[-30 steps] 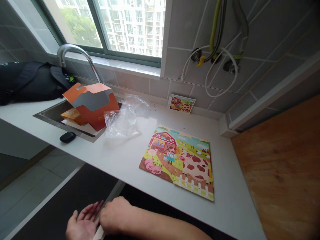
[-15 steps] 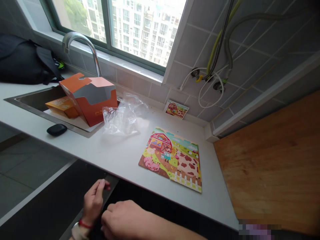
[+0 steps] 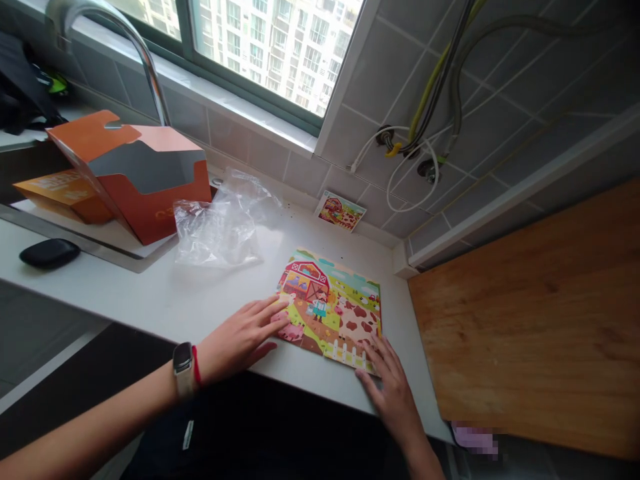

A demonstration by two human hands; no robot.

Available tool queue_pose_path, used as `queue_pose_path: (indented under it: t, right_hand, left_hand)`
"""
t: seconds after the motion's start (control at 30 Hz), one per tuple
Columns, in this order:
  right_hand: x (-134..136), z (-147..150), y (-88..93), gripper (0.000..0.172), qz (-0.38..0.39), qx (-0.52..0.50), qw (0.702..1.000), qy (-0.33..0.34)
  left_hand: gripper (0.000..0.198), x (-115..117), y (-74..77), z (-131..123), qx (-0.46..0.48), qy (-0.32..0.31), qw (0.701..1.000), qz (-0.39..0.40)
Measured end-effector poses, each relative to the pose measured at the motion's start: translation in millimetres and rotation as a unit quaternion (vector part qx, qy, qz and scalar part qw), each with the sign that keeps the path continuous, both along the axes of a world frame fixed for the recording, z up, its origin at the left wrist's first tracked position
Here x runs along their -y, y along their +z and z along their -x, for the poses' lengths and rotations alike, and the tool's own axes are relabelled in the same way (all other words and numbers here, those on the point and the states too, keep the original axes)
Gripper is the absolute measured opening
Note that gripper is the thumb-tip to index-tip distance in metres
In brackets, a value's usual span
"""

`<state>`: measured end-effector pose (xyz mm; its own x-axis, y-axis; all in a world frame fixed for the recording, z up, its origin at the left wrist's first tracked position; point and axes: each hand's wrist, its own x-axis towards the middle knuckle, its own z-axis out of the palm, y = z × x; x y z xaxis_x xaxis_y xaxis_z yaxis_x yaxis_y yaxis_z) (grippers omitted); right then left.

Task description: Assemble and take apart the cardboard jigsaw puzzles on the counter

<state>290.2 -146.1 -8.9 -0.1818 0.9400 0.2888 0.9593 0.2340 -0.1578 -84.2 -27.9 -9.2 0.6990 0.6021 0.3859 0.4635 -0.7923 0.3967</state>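
Lying near the front edge of the white counter (image 3: 220, 300), the farm puzzle (image 3: 327, 310) has counter strips on its left and right and a clear plastic bag (image 3: 220, 230) beyond its far-left corner. Fingers slightly spread, the left hand (image 3: 245, 340) lies over its left edge, the right hand (image 3: 393, 387), thumb apart, over its near-right corner. Behind it, a picture card (image 3: 340, 211) leans on the tiled wall (image 3: 267, 150); rightward stands a wooden board (image 3: 525, 327).

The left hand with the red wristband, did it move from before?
Yes: the left hand has moved up, from below the front edge of the smooth white countertop to the left side of the flat, colourful farm puzzle.
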Motion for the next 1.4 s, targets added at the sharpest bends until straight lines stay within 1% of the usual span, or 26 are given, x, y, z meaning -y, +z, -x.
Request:
queue_pose_path:
  t: [0.07, 0.17, 0.3, 0.37, 0.43, 0.57, 0.63, 0.7, 0.77, 0.83, 0.93, 1.03, 1.1, 1.17, 1.2, 1.3, 1.33, 1.37, 1.4]
  right_hand:
    - [-1.5, -6.1, -5.4, 0.045, 0.018, 0.012, 1.0, 0.022]
    - [-3.0, -9.6, -8.5, 0.048, 0.014, 0.019, 0.999, 0.047]
    - [-6.2, -14.0, -6.8, 0.051, 0.004, 0.015, 0.997, 0.074]
    - [-9.9, -16.4, -5.1, 0.049, 0.0, -0.001, 0.997, 0.08]
    - [-15.6, -18.2, -2.4, 0.045, -0.004, -0.029, 0.996, 0.081]
    - [-33.5, -19.1, 6.8, 0.032, -0.013, -0.108, 0.991, 0.077]
    - [-45.6, -19.6, 11.8, 0.026, -0.017, -0.147, 0.986, 0.076]
    - [-59.8, -21.3, 15.3, 0.02, -0.018, -0.18, 0.982, 0.061]
    - [-75.5, -24.0, 17.0, 0.016, -0.005, -0.207, 0.978, 0.036]
    - [-91.0, -26.9, 17.1, 0.015, 0.026, -0.23, 0.973, 0.021]
    - [-107.3, -29.9, 16.2, 0.017, 0.076, -0.258, 0.963, 0.01]
    - [-110.4, -30.4, 13.9, 0.02, 0.085, -0.284, 0.955, -0.007]
    - [-107.0, -29.6, 11.2, 0.02, 0.065, -0.3, 0.952, -0.018]
    - [-102.6, -28.0, 8.2, 0.021, 0.029, -0.314, 0.948, -0.04]
    - [-100.9, -27.1, 6.8, 0.022, 0.012, -0.32, 0.946, -0.054]
    - [-99.9, -24.7, 4.9, 0.026, -0.013, -0.343, 0.933, -0.103]
    - [-101.3, -24.4, 5.0, 0.027, -0.013, -0.354, 0.928, -0.118]
    - [-103.7, -24.4, 5.4, 0.028, -0.01, -0.365, 0.921, -0.132]
    - [-107.3, -24.7, 6.1, 0.028, -0.007, -0.376, 0.915, -0.144]
  left_hand:
    - [0.04, -17.6, -11.0, -4.4, -0.025, -0.023, 0.999, -0.007]
    - [0.034, -31.7, -20.3, -2.2, -0.027, -0.069, 0.997, 0.01]
    - [0.032, -39.4, -18.5, 2.3, -0.025, -0.108, 0.993, 0.045]
    - [0.03, -42.3, -15.3, 1.1, -0.028, -0.125, 0.991, 0.04]
    - [0.029, -45.2, -12.6, -2.2, -0.022, -0.134, 0.991, -0.007]
    - [0.029, -53.3, -7.5, -10.1, 0.004, -0.125, 0.982, -0.143]
    - [0.026, -60.4, -3.6, -13.9, 0.015, -0.12, 0.977, -0.177]
    - [0.022, -70.8, 1.3, -18.0, 0.02, -0.119, 0.975, -0.185]
    - [0.021, -84.2, 5.5, -23.3, 0.014, -0.121, 0.979, -0.163]
    - [0.022, -98.6, 7.3, -29.7, 0.007, -0.12, 0.985, -0.12]
    - [0.023, -115.5, 4.8, -38.8, 0.001, -0.107, 0.993, -0.056]
    - [0.023, -121.3, 2.0, -43.2, -0.004, -0.087, 0.996, -0.003]
    - [0.025, -120.4, 2.8, -43.6, -0.003, -0.073, 0.997, 0.019]
    - [0.031, -118.3, 5.3, -44.2, 0.0, -0.07, 0.997, 0.026]
    - [0.04, -117.3, 6.4, -45.4, -0.005, -0.078, 0.997, 0.026]
    - [0.086, -115.4, 7.0, -54.9, -0.063, -0.122, 0.99, 0.03]
    - [0.095, -115.0, 6.3, -60.1, -0.09, -0.133, 0.986, 0.034]
    - [0.099, -114.7, 5.3, -66.1, -0.113, -0.139, 0.983, 0.039]
    - [0.097, -114.5, 4.6, -72.6, -0.13, -0.142, 0.98, 0.044]
